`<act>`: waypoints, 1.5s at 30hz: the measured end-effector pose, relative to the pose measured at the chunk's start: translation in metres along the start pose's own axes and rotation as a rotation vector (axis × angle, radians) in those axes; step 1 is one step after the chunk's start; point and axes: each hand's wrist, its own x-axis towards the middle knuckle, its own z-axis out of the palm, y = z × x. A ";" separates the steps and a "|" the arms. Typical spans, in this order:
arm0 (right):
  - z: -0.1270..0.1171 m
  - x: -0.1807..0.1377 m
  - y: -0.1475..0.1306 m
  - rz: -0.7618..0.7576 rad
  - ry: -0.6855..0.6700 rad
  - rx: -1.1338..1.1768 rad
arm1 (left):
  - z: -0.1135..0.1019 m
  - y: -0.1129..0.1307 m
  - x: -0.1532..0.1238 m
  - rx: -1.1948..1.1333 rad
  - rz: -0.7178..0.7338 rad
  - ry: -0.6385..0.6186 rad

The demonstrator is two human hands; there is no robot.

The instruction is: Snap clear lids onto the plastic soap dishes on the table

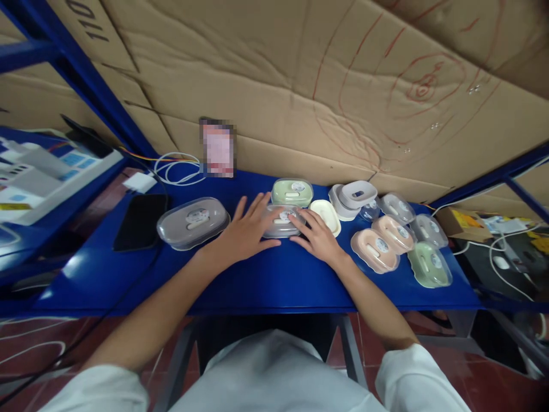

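Nearest is the front edge of the blue table (266, 286), with bare blue surface between it and the hands. The left hand (246, 232) lies flat with fingers spread, its fingertips touching the left side of a grey box (282, 222) at the table centre. The right hand (316, 234), also spread, touches the box from its right side. Neither hand pinches it.

The box looks like light, stiff plastic with a clear lid, probably smooth and a little slippery; I judge the two short ends the best places to hold.

At 9 o'clock lies a bigger grey box (193, 222), and beyond it a black phone (139, 220). At 12 o'clock, touching, sits a green box (292, 191). At 3 o'clock a cream tray (326, 214) is just beside, then pink boxes (386, 240) crowd the right, so free room is mostly toward 6 o'clock.
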 end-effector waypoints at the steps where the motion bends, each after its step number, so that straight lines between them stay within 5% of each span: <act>1: -0.005 -0.001 0.002 0.019 0.009 0.006 | -0.007 0.002 -0.014 0.040 -0.065 0.059; 6: -0.025 -0.007 0.010 0.423 0.070 -0.190 | -0.019 -0.011 -0.077 0.208 -0.481 0.263; 11: -0.020 -0.009 -0.010 0.629 -0.147 -0.349 | 0.006 -0.015 -0.061 0.171 -0.396 0.156; 15: -0.020 -0.008 -0.019 0.501 -0.152 -0.279 | 0.019 0.002 -0.026 0.123 -0.160 0.082; 18: -0.028 -0.007 0.000 0.402 -0.023 -0.188 | 0.026 0.005 -0.005 0.135 -0.106 0.090; 22: -0.034 -0.003 0.043 0.638 0.295 -0.295 | 0.033 -0.010 0.018 0.128 -0.074 0.072; 25: -0.033 0.000 0.063 0.750 0.285 -0.348 | 0.034 -0.018 0.029 0.103 -0.081 0.101; 30: -0.036 -0.004 0.033 0.543 0.276 -0.346 | 0.026 -0.004 0.021 0.069 0.046 0.203; 36: -0.024 -0.002 -0.033 0.304 0.121 -0.191 | 0.035 0.021 0.006 -0.086 0.456 0.030; 45: -0.032 -0.013 -0.014 0.291 -0.009 -0.022 | 0.044 0.033 -0.004 -0.284 0.563 -0.038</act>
